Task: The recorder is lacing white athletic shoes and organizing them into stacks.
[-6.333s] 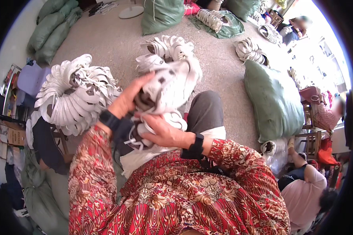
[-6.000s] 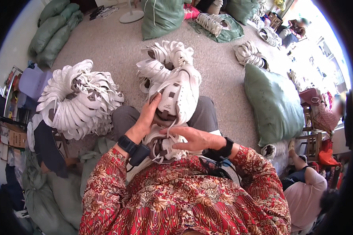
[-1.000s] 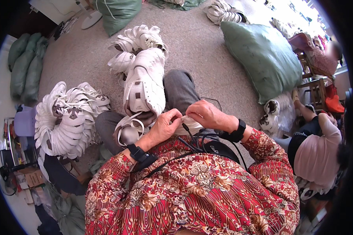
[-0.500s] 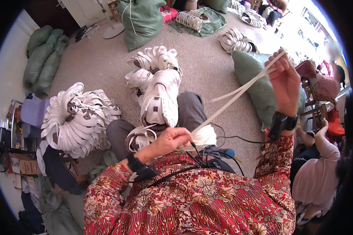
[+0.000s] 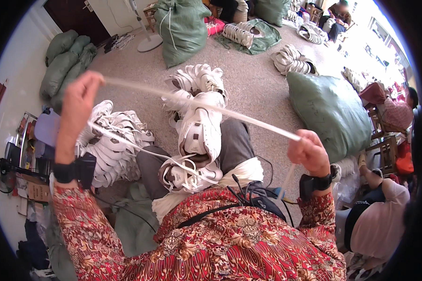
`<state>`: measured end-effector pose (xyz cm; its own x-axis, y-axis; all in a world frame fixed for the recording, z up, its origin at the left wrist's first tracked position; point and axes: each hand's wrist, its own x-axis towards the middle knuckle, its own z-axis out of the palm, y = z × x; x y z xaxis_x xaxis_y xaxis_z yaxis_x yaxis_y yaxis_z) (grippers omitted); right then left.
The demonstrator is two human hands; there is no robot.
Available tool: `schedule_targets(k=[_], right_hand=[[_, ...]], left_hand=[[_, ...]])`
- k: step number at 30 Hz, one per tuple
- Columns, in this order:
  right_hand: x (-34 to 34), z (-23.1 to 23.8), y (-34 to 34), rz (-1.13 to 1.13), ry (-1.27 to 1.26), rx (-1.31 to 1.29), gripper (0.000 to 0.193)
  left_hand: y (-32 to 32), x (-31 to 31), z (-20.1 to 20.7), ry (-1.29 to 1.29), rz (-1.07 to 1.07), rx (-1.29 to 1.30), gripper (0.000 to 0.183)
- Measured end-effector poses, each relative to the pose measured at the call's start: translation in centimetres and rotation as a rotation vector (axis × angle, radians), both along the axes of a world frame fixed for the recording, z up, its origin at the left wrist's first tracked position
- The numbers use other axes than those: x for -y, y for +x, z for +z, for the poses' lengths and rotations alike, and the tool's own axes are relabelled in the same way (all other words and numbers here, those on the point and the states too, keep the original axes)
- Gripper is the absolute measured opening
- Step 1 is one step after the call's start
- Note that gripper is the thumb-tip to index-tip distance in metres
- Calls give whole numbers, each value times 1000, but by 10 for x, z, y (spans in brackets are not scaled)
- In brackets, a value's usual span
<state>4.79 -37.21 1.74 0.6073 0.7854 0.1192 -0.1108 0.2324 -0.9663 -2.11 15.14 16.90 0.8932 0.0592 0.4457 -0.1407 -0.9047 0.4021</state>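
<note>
A white shoelace point(image 5: 248, 119) is stretched across in front of me. My left hand point(image 5: 82, 93), raised at the left, pinches one end of it, a little smeared by motion. At the right, my right hand point(image 5: 309, 152) is closed on the lace, and a tail hangs below the fist. A white and brown shoe upper point(image 5: 190, 177) lies on my lap, loose lace across it. Another strand of lace point(image 5: 122, 139) runs from the upper toward my left forearm. Beside the upper, a bundle of white laces point(image 5: 248, 169) lies on my lap.
Stacked shoe uppers point(image 5: 199, 126) stand just ahead between my knees, with another pile point(image 5: 119, 157) at left. A full green sack point(image 5: 330, 112) lies at right, a tied one point(image 5: 180, 33) stands farther off. A dark cable point(image 5: 267, 164) loops by my lap. People sit at right.
My left hand has moved from my lap up to the far left, drawing the lace out. My right hand has come down and nearer. The upper on my lap is more exposed.
</note>
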Motion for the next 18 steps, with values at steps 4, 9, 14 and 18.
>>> schedule_targets(k=[4, 9, 14, 18], right_hand=[[29, -27, -5, -448, 512, -445, 33], [70, -44, 3, -673, 833, -624, 31], [122, -72, 36, -617, 878, -540, 22], [133, -111, 66, -864, 560, -655, 25]], left_hand=[[-44, -30, -108, 87, -56, -226, 20], [-91, 3, -162, 183, -120, -606, 15], [-90, 54, -160, 476, -263, -911, 12], [-59, 124, -146, -95, -488, -580, 20]])
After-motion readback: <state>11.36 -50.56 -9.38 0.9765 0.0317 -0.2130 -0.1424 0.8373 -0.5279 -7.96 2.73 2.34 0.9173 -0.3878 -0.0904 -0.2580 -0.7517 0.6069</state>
